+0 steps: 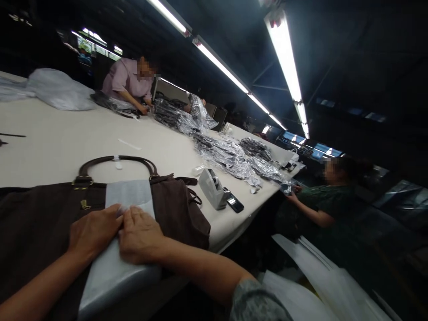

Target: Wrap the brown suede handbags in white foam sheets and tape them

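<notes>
- A brown bag (47, 214) lies on the pale surface (83, 133), its handles (117, 160) pointing away from the person.
- Left hand (95, 229): its grip is bunched, fingertips down on the grey wrap (129, 194) that crosses the bag; whether it pinches the wrap, I cannot tell.
- Right hand (140, 234): laid over the same wrap, fingers close together, fingertips meeting the left's; any pinch is hidden.
- Tape dispenser (212, 189) beside the bag.
- Phone (235, 200) just right of the dispenser.
- Co-worker (321, 200) in dark green at far right.

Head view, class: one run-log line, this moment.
left hand: on pale wrap; right hand: same; wrap: across brown bag; nearby: tape dispenser, phone
</notes>
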`<action>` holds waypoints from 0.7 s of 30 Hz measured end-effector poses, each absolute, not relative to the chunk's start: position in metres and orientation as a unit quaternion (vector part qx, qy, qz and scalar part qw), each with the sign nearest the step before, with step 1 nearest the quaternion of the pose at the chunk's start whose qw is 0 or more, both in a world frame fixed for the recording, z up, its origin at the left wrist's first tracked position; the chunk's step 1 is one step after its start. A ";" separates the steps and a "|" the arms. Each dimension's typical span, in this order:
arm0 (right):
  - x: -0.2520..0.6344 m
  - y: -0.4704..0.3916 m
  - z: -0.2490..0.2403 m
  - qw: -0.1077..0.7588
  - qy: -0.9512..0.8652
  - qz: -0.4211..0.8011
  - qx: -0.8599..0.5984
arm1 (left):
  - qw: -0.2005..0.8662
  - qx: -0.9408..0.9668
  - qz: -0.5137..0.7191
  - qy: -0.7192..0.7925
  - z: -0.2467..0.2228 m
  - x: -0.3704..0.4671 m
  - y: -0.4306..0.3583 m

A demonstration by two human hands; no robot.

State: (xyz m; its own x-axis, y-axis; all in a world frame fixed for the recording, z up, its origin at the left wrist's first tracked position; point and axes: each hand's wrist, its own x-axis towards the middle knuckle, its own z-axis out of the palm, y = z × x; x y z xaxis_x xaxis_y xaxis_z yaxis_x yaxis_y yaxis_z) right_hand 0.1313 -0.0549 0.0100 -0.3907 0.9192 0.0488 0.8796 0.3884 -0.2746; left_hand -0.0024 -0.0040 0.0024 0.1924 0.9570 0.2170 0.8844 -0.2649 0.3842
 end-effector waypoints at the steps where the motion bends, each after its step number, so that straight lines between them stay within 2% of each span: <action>1: 0.132 -0.055 0.007 0.105 -0.824 0.106 -0.547 | 0.048 0.767 0.207 0.605 0.004 -0.001 -0.007; 4: 0.132 -0.056 0.010 0.109 -0.811 0.120 -0.562 | -0.089 0.768 0.222 0.595 0.014 0.006 -0.020; 5: 0.133 -0.056 0.013 0.098 -0.812 0.124 -0.562 | -0.093 0.773 0.237 0.582 0.017 0.008 -0.025; 10: 0.138 -0.052 0.018 0.002 -0.844 0.092 -0.528 | 0.122 0.777 0.265 0.558 0.009 0.022 -0.051; 14: 0.144 -0.051 0.018 -0.018 -0.859 0.073 -0.507 | 0.203 0.771 0.253 0.549 -0.017 0.021 -0.065; 17: 0.149 -0.054 0.019 -0.025 -0.867 0.075 -0.492 | 0.225 0.776 0.218 0.547 -0.034 0.015 -0.070; 21: 0.164 -0.063 0.022 0.026 -0.852 0.069 -0.519 | 0.164 0.799 0.157 0.557 -0.051 0.011 -0.070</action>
